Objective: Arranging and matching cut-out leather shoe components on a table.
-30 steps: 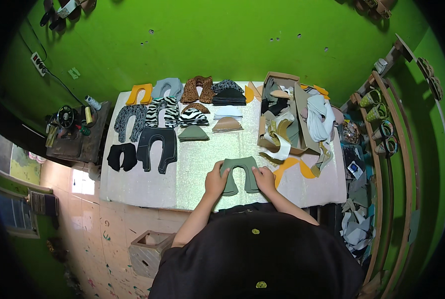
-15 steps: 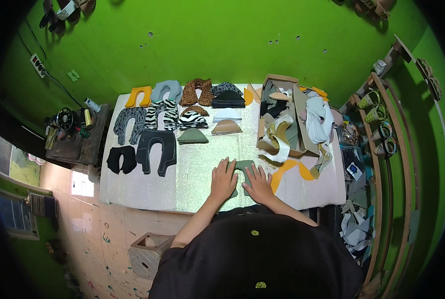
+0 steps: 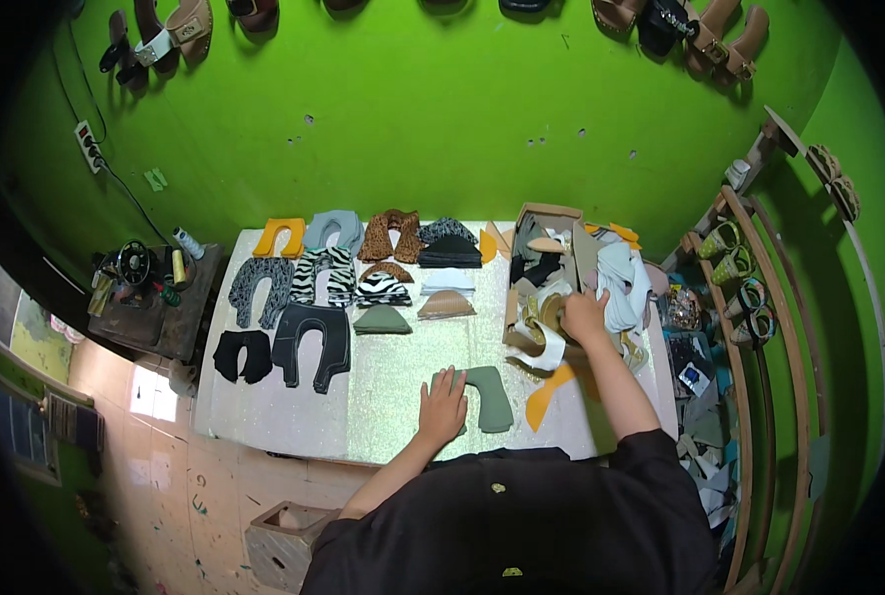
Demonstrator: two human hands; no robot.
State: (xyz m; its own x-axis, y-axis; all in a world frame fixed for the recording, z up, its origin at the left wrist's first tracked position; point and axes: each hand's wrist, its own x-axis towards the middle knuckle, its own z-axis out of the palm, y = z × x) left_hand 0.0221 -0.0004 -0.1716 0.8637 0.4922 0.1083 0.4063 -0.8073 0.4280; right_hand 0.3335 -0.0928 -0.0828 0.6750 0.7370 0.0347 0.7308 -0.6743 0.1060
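On the table's near edge lies a dark green U-shaped material piece (image 3: 489,402). My left hand (image 3: 442,409) rests flat on its left side, fingers stretched out, covering part of it. My right hand (image 3: 583,315) is over the right side of an open cardboard box (image 3: 548,214), its fingers curled among material scraps; what they grip, if anything, is hidden. White and olive-gold strips (image 3: 544,349) spill over the box's front. Close to my right forearm sits an orange cut piece (image 3: 547,397). Left of the box is a small stack of green half-round pieces (image 3: 382,319).
Stacks of U-shaped pieces, including black ones (image 3: 311,344) and zebra-patterned ones (image 3: 323,275), fill the table's left. A pale cloth bundle (image 3: 625,288) lies right of the box. A sewing machine (image 3: 135,263) stands at left, a wooden rack (image 3: 750,297) with sandals at right.
My right hand has left the green piece and moved right and away to the box. My left hand stays on the piece. The view has tilted up, showing sandals on the wall.
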